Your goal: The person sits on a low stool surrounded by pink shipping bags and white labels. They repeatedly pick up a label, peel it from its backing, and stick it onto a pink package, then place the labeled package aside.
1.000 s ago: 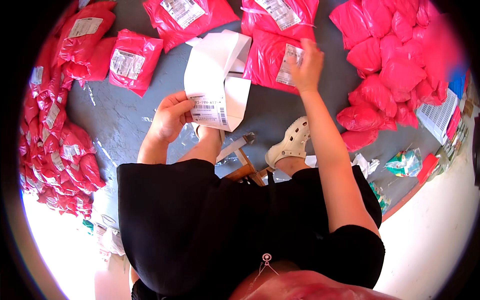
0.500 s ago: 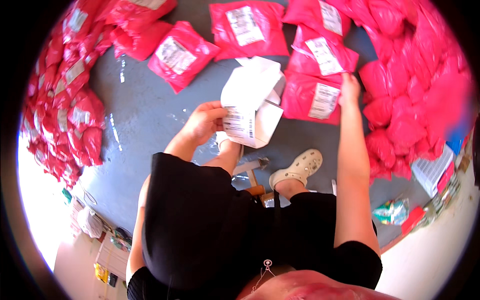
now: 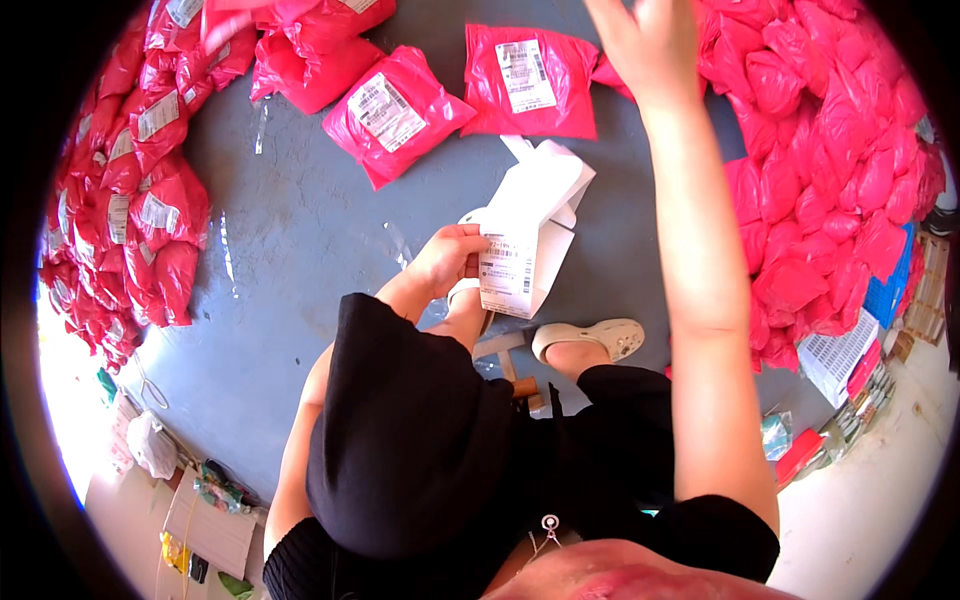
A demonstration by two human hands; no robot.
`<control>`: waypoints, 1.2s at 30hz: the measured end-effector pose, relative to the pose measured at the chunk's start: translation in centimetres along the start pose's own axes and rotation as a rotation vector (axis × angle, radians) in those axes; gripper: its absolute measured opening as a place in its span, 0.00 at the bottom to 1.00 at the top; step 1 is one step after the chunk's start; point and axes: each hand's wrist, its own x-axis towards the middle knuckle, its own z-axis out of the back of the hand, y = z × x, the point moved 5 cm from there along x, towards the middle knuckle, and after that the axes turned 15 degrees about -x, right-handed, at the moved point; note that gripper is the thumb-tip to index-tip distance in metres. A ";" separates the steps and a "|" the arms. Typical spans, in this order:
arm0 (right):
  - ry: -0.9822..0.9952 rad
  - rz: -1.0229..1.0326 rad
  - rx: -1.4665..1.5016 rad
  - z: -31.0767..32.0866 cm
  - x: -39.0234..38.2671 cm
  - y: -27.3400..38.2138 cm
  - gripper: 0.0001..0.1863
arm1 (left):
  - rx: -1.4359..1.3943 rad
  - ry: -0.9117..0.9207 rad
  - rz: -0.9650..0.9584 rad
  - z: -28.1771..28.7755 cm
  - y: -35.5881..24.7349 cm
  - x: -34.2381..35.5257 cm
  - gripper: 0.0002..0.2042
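My left hand (image 3: 450, 262) pinches a folded strip of white printed labels (image 3: 512, 270) by its left edge, in front of my knees. The strip hangs in loose folds above the floor. My right arm is stretched far forward, and my right hand (image 3: 650, 45) is at the top edge of the view. Its thumb and fingers are spread, with nothing seen between them; the fingertips are partly cut off. Just left of that wrist shows a bit of pink plastic. Nearest to it lies a labelled pink mailing bag (image 3: 575, 95), with another labelled bag (image 3: 398, 125) further left.
A heap of labelled pink bags (image 3: 160, 215) lies along the left side. At the right stands a larger heap of pink bags (image 3: 810, 180), beside a blue crate (image 3: 888, 285) and a white basket (image 3: 838, 355). My beige clogs (image 3: 600, 340) rest on the grey floor (image 3: 300, 260).
My right hand has left the labelled bag it touched and reached forward. The labelled bags that lay there no longer show. A blurred pink shape appears at upper left. The label strip stays in my left hand.
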 end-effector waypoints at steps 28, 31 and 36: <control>0.701 -0.074 -0.944 -14.0 -10.4 -24.4 0.18 | 0.053 -0.079 0.061 1.8 -0.9 -0.5 0.13; 0.313 -0.322 -0.518 -12.7 -0.9 -22.8 0.21 | 0.035 -0.048 0.080 1.0 -0.6 0.3 0.13; -0.176 0.338 0.586 -5.4 4.9 6.2 0.36 | 0.141 -0.003 0.052 -1.5 -0.6 2.7 0.10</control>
